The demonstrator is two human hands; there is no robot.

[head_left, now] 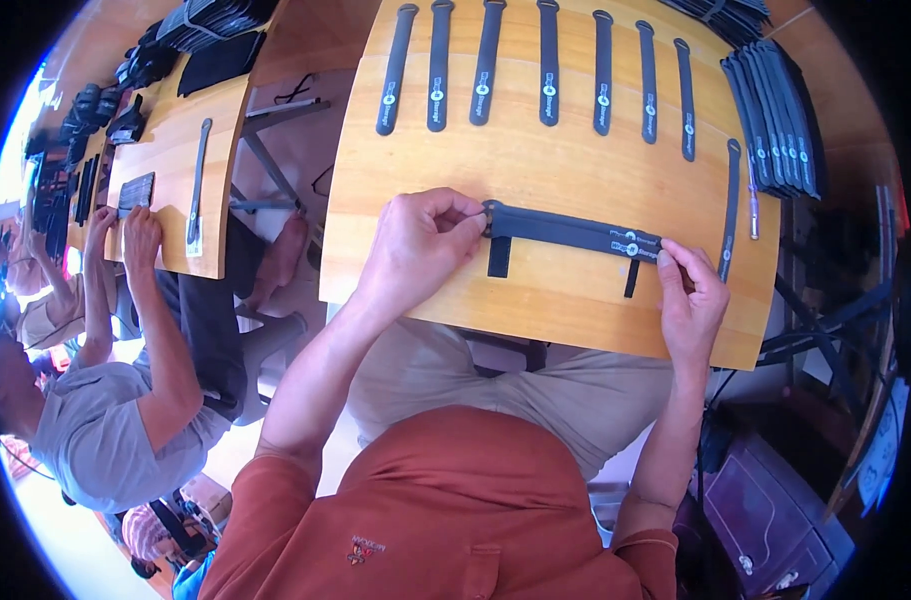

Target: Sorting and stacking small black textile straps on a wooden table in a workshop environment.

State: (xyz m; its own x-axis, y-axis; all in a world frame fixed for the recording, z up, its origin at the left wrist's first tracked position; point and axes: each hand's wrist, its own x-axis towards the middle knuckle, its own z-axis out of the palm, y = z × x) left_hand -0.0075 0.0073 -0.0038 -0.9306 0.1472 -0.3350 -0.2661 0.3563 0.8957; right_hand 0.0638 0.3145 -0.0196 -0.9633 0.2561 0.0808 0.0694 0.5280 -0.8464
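Holding stacked dark straps (565, 228) at the table (425, 160)
Pinching the nine-o'clock end in the left grip (418, 243), the three-o'clock end in the right grip (693, 292).

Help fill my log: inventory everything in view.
Table: one, tan, centre
Row straps: seven, grey, far side
Edge strap: one, grey, table's right
Held straps: likely two, grey, between hands
Strips: two, black, held straps' near side
Pen: one, purple, table's right
Bundles: two, dark, far right
Second table: one, tan, left
Goods: many, black, second table
Left strap: one, grey, second table
Co-workers: several, nearest grey-shirted, left
Cabinet: one, purple, right
Left hand: one, bare, straps' left
Right hand: one, bare, straps' right
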